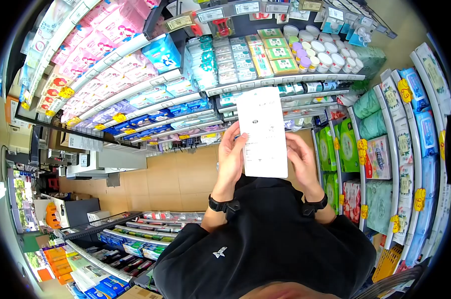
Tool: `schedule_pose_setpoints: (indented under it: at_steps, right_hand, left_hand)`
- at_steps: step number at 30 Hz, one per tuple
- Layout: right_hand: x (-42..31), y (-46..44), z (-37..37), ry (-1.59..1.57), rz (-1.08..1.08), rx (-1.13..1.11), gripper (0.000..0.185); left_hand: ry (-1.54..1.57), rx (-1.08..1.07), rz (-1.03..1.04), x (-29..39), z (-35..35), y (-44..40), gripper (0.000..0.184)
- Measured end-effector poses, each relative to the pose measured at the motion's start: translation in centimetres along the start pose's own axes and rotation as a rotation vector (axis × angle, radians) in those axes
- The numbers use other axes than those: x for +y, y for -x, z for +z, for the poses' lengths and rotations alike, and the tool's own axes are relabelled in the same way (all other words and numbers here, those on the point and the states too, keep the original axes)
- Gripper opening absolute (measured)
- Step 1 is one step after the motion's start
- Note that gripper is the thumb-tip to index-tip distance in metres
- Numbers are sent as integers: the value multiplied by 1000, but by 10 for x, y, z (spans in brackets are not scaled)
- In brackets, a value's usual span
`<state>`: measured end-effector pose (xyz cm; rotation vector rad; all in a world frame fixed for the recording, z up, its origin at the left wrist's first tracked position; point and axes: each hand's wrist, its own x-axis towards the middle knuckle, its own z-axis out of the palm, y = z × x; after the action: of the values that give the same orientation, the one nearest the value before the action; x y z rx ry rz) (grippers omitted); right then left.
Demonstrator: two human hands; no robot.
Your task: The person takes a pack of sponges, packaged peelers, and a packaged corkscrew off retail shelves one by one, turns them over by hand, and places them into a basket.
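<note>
A flat white rectangular pack or card [263, 144] with small dark print is held upright in front of my chest; I cannot tell whether it is a box or a sheet. My left hand [230, 157] grips its left edge, thumb on the front face and fingers behind. On the opposite edge, my right hand [304, 162] has its fingers curled round the side, with the fingertips partly hidden. Both wrists wear black bands. Beyond the card's top edge runs a shelf of small boxes and tubs [325, 61].
Pink packs [118, 27] fill shelves at the upper left. Green tissue packs [346, 142] and wipes [426, 129] stand on shelving close to my right. A lower shelf unit [120, 249] is at the lower left. Tan floor [173, 172] shows between the shelves.
</note>
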<state>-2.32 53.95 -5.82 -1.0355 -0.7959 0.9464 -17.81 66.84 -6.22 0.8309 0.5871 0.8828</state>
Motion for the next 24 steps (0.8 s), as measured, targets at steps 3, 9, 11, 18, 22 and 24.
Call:
schedule_pose_setpoints:
  at_steps: [3,9,11,18,22,24]
  right_hand:
    - [0,-1,-1,15,5,89,34]
    - [-3,-3,-3,115,26,171,30]
    - [-5,-3,-4,98,49,207,28]
    - [1,-5,-13,132,-11,197,27]
    - [1,-6,-13,130,-11,195,27]
    - [2,-6,-13,130,-3,196,27]
  left_hand:
    - [-20,-5,36,2,-1,0,43]
    - [-27,26,28,15,7,3,41]
    - [-37,37,-9,17,7,4,42]
    - [-270,-20,124,10,-2,1,39]
    - [-259,-15,116,12,1,2,39]
    - [-268,-16,122,13,2,2,39]
